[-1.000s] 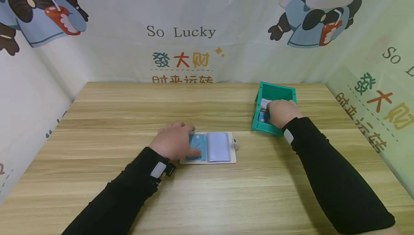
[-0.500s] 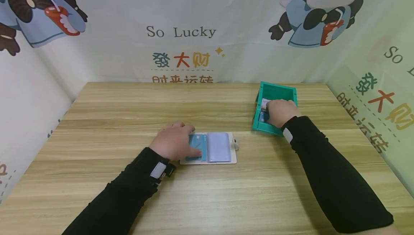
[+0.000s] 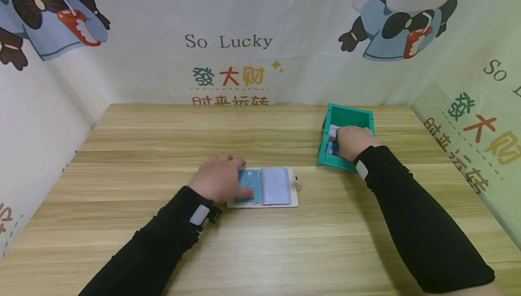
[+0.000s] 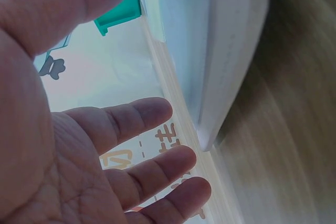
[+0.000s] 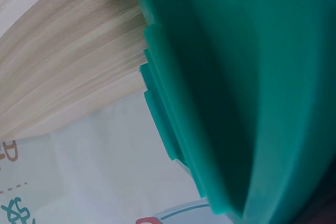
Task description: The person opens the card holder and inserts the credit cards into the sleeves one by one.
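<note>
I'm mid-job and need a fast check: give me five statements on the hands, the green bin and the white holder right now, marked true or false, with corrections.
1. The right hand reaches into the green bin. True.
2. The left hand is clenched in a fist. False: its fingers are extended and spread apart.
3. In the head view, the blue card lies left of the pale purple panel. True.
4. The green bin stands on the left side of the table. False: it stands on the right side.
5. The white holder lies inside the bin. False: it lies on the table.
</note>
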Available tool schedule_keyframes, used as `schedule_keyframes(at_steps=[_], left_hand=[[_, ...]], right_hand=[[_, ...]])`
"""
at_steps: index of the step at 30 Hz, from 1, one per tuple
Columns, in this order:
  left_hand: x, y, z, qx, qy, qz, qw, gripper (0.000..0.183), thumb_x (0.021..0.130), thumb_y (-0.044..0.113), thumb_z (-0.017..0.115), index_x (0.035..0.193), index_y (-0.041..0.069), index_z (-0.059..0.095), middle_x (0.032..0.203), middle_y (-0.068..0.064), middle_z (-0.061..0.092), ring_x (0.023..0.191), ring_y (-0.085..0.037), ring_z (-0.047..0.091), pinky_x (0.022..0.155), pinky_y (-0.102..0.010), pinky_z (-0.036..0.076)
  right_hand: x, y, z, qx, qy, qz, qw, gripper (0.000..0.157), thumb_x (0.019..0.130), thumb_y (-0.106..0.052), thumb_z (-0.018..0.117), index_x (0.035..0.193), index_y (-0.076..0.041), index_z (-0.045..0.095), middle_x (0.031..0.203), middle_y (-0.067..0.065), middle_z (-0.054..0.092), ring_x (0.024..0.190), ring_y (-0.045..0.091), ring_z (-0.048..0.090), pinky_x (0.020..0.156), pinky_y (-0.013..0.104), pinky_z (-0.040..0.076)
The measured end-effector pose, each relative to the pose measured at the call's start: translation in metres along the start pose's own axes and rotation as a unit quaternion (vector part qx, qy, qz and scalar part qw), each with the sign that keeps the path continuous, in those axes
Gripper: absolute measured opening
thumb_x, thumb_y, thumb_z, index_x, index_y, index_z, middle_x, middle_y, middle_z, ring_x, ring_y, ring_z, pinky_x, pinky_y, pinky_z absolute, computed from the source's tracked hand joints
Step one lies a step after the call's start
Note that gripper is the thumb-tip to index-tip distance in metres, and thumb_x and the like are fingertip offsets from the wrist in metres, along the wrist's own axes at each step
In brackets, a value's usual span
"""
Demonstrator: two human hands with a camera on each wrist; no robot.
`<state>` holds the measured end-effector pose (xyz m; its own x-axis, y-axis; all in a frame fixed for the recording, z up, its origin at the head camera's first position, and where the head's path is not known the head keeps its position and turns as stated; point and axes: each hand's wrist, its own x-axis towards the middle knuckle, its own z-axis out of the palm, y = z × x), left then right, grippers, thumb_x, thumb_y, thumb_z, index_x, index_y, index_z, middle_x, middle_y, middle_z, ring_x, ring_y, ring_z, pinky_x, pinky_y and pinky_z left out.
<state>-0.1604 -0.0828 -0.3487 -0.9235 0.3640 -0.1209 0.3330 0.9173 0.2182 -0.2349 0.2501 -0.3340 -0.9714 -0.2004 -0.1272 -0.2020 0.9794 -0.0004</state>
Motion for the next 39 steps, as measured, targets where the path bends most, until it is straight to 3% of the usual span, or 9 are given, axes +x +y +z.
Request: schedule_keyframes(at_steps=[9, 17, 23, 29, 33, 39], left_hand=[[-0.001, 0.001, 0.001, 0.000, 0.001, 0.002, 1.0000, 0.082, 0.070, 0.060, 0.072, 0.134, 0.013, 0.051, 0.128, -0.014, 0.050, 0.103, -0.030, 0.044, 0.086, -0.052, 0.041], [-0.002, 0.001, 0.001, -0.001, 0.005, 0.001, 1.0000, 0.082, 0.070, 0.060, 0.072, 0.135, 0.013, 0.051, 0.129, -0.014, 0.049, 0.107, -0.031, 0.043, 0.088, -0.053, 0.040], [-0.002, 0.001, 0.001, -0.007, 0.006, 0.002, 1.0000, 0.081, 0.072, 0.059, 0.070, 0.136, 0.013, 0.049, 0.132, -0.015, 0.047, 0.112, -0.033, 0.042, 0.092, -0.055, 0.038], [-0.001, 0.001, 0.000, -0.018, 0.018, 0.005, 0.9997, 0.077, 0.077, 0.058, 0.066, 0.136, 0.012, 0.048, 0.134, -0.014, 0.046, 0.119, -0.033, 0.038, 0.097, -0.057, 0.034], [0.000, 0.002, -0.001, -0.017, 0.032, 0.013, 0.9993, 0.074, 0.081, 0.057, 0.063, 0.136, 0.009, 0.048, 0.133, -0.014, 0.049, 0.121, -0.032, 0.038, 0.099, -0.053, 0.034], [0.001, 0.005, -0.004, -0.037, 0.054, 0.015, 0.9977, 0.073, 0.083, 0.055, 0.061, 0.136, 0.006, 0.046, 0.133, -0.012, 0.050, 0.121, -0.029, 0.040, 0.100, -0.048, 0.035]], right_hand=[[-0.001, 0.001, -0.001, 0.017, 0.013, 0.005, 1.000, 0.026, 0.086, -0.011, 0.062, 0.106, 0.006, 0.058, 0.095, 0.020, 0.062, 0.078, 0.031, 0.051, 0.080, 0.054, 0.045], [-0.010, 0.005, -0.014, 0.098, 0.014, -0.024, 0.995, 0.013, 0.089, -0.005, 0.057, 0.099, 0.002, 0.061, 0.093, 0.016, 0.062, 0.077, 0.027, 0.052, 0.077, 0.047, 0.048], [-0.025, 0.006, -0.032, 0.162, 0.066, -0.020, 0.984, 0.011, 0.093, -0.006, 0.054, 0.100, 0.000, 0.058, 0.099, 0.018, 0.060, 0.082, 0.029, 0.052, 0.073, 0.047, 0.046], [-0.043, -0.010, -0.047, 0.222, 0.170, 0.025, 0.960, 0.023, 0.096, -0.012, 0.051, 0.117, -0.001, 0.049, 0.097, 0.017, 0.057, 0.074, 0.029, 0.052, 0.063, 0.044, 0.045], [-0.049, -0.031, -0.047, 0.265, 0.228, 0.009, 0.937, 0.029, 0.095, -0.013, 0.054, 0.122, -0.005, 0.049, 0.092, 0.011, 0.057, 0.064, 0.025, 0.049, 0.053, 0.040, 0.041], [-0.050, -0.058, -0.035, 0.334, 0.248, -0.027, 0.909, 0.026, 0.094, -0.012, 0.056, 0.120, -0.009, 0.052, 0.089, 0.005, 0.054, 0.065, 0.020, 0.046, 0.051, 0.035, 0.037]])
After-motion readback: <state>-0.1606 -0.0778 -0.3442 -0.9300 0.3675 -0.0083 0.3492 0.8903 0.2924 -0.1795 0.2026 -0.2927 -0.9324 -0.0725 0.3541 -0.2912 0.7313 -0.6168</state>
